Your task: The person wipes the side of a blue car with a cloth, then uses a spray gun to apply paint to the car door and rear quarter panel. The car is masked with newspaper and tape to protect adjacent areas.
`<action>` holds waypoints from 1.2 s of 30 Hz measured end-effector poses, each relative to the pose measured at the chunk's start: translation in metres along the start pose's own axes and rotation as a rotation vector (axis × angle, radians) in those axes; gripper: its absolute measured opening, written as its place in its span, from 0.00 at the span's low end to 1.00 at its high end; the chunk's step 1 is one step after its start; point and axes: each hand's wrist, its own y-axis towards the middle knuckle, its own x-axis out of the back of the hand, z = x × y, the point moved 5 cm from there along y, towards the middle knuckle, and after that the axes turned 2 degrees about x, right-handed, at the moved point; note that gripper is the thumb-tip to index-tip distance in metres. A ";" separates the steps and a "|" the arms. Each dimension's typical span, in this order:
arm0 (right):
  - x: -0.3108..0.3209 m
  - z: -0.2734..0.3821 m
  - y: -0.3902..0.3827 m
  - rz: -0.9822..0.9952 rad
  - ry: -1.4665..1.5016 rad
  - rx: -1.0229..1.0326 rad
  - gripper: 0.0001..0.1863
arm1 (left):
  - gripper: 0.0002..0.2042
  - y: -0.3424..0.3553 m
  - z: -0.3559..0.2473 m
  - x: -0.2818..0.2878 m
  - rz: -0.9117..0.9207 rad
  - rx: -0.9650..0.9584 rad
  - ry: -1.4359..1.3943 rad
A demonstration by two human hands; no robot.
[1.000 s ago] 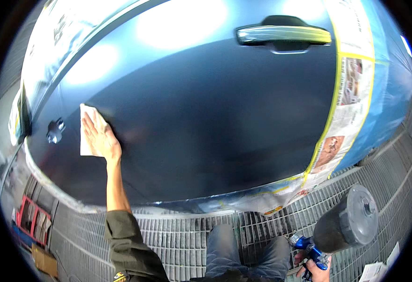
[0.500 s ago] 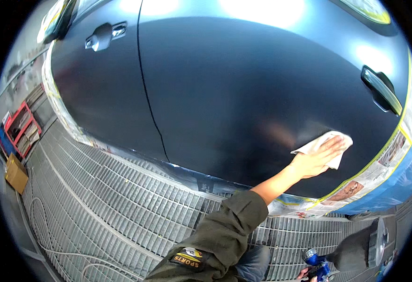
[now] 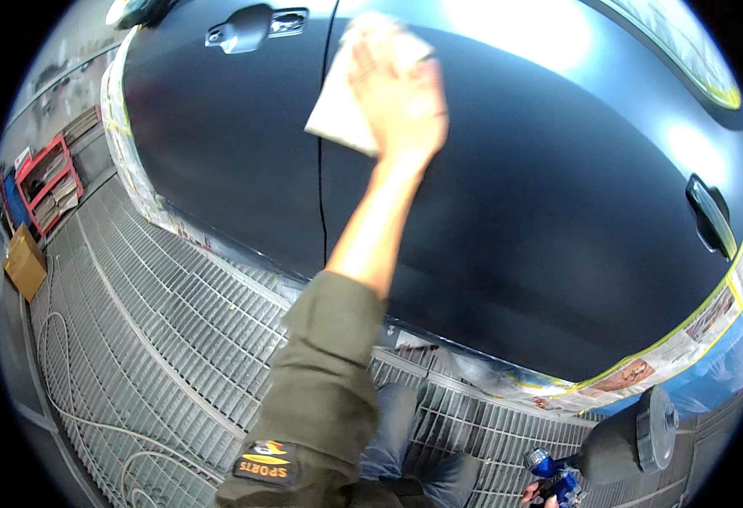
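Observation:
My left hand (image 3: 398, 110) reaches up across the dark car door panel (image 3: 507, 195), pressing a white wiping cloth (image 3: 343, 114) against it. The hand, slightly smeared by motion, lies over the cloth near the dark seam between the two doors. At the lower right, my right hand (image 3: 544, 498) grips a blue spray gun (image 3: 561, 484), with only some fingers showing. A dark cup (image 3: 613, 449) with a grey lid is attached to the gun and tilts to the right. A dark door handle (image 3: 710, 216) sits on the panel's right side.
Masking paper (image 3: 642, 368) with yellow tape edges the car, and blue plastic film (image 3: 727, 360) covers its right end. Underfoot is a metal grating floor (image 3: 176, 339). A pale hose (image 3: 100, 423), a cardboard box (image 3: 26, 262) and a red shelf (image 3: 48, 186) stand or lie at the left.
My left hand has swept the cloth up and left across the panel, from its lower right to the door seam. The right hand still holds the spray gun. The view has shifted slightly.

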 end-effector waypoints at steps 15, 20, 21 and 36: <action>-0.019 0.003 0.017 0.247 -0.053 0.140 0.19 | 0.32 -0.002 0.071 0.042 -0.011 0.053 0.209; -0.029 0.003 0.020 0.125 -0.067 0.152 0.23 | 0.32 -0.158 0.127 0.071 0.009 0.288 0.183; -0.030 0.002 0.019 0.119 -0.068 0.142 0.24 | 0.33 -0.192 0.138 0.074 -0.094 0.547 0.068; -0.044 0.016 -0.003 0.032 -0.079 0.048 0.20 | 0.38 -0.213 0.053 0.042 -0.035 0.380 -0.208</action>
